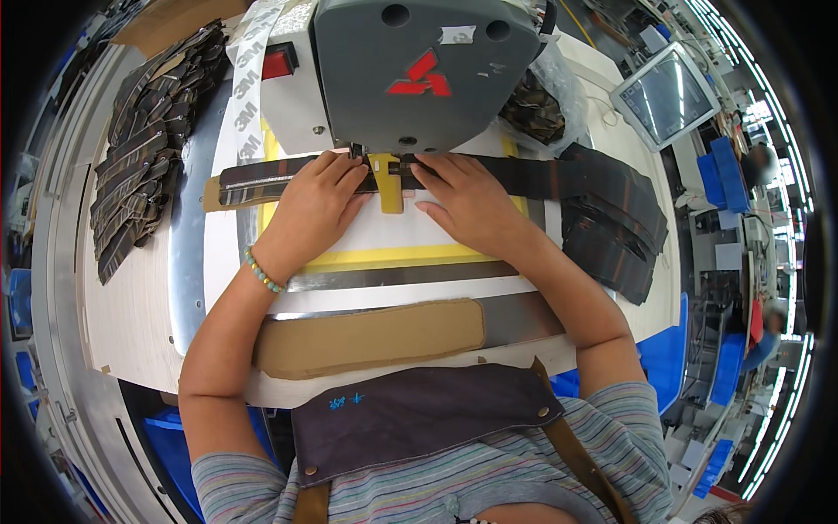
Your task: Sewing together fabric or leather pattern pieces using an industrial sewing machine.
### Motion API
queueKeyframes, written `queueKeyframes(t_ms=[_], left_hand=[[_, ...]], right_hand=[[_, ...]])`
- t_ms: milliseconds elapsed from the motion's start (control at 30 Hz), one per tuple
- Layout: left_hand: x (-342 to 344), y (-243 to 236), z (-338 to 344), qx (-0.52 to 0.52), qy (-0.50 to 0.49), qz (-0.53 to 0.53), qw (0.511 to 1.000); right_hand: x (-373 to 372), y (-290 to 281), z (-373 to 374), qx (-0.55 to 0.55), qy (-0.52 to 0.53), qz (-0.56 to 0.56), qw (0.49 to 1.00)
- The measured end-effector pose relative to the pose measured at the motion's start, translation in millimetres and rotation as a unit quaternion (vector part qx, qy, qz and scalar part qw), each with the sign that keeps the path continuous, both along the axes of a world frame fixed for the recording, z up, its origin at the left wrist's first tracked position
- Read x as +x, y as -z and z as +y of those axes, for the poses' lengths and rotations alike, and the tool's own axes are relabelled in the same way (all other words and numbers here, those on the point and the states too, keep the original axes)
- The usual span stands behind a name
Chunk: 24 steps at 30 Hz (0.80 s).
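Head view: dark strip [524, 177] is pressed under both half-open hands [316, 208] [474, 207]; pinching could be caused by yellow plate [389, 188] dropping

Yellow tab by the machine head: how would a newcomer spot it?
Start at the big dark grey machine head with the red emblem. Just below it in the picture, between left hand and right hand, sits the yellow tab. Unlike the long yellow border nearer the person, it is stubby and crosses the dark strip.

Both forearms [231, 323] reach forward, left grip [321, 203] and right grip [476, 203] palm-down, fingers [442, 168] bent.
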<state>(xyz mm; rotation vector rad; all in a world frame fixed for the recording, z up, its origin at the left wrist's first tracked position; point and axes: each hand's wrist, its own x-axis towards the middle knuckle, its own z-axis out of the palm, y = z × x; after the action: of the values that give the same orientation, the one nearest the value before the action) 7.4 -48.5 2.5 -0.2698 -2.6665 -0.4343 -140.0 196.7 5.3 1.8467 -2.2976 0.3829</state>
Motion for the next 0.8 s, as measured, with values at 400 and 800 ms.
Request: queueKeyframes(t_ms=[400,800], left_hand=[[-1,-2,0,-0.015,0.004,-0.005,1.0],[2,-14,0,-0.091,-0.001,-0.06,0.994]], right_hand=[[-6,4,-1,-0.027,-0.005,0.031,0.999],[-28,16,-5,-0.011,-0.053,0.102,0.993]])
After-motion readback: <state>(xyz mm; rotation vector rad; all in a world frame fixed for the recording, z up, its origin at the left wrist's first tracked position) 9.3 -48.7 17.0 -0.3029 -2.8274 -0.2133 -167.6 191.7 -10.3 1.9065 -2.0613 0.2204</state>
